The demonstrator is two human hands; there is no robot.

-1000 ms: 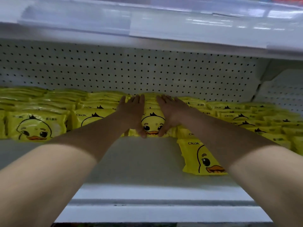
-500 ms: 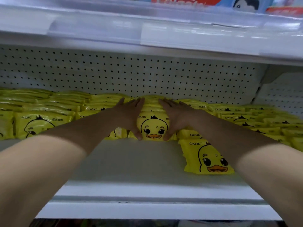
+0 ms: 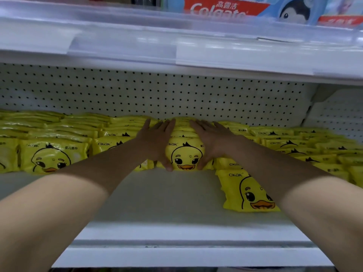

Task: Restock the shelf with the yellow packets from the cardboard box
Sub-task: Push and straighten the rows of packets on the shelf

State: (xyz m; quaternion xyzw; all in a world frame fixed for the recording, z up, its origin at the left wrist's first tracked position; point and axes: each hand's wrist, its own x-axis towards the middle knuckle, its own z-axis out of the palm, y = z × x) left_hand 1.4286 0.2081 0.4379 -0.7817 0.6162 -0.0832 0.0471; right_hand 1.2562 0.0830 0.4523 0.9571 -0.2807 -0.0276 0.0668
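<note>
Yellow duck-face packets fill the back of the white shelf point(image 3: 157, 199) in stacked rows. In the middle stands one stack of packets point(image 3: 186, 156), front face towards me. My left hand point(image 3: 157, 140) presses its left side and my right hand point(image 3: 213, 140) presses its right side. Fingers lie straight along the top, and both thumbs touch the lower front edge. One single packet point(image 3: 249, 191) lies flat further forward on the right, apart from the rows. The cardboard box is out of view.
More packet rows sit at the left point(image 3: 53, 156) and right point(image 3: 314, 152). A perforated back panel point(image 3: 157, 95) closes the shelf behind. The upper shelf edge point(image 3: 176, 54) hangs low overhead, with toothpaste boxes point(image 3: 225, 6) on it. Bare shelf lies in front of the stack.
The view has tilted upward, bringing the toothpaste boxes into sight. Both hands stay on the sides of the middle stack, which now stands squarer between them.
</note>
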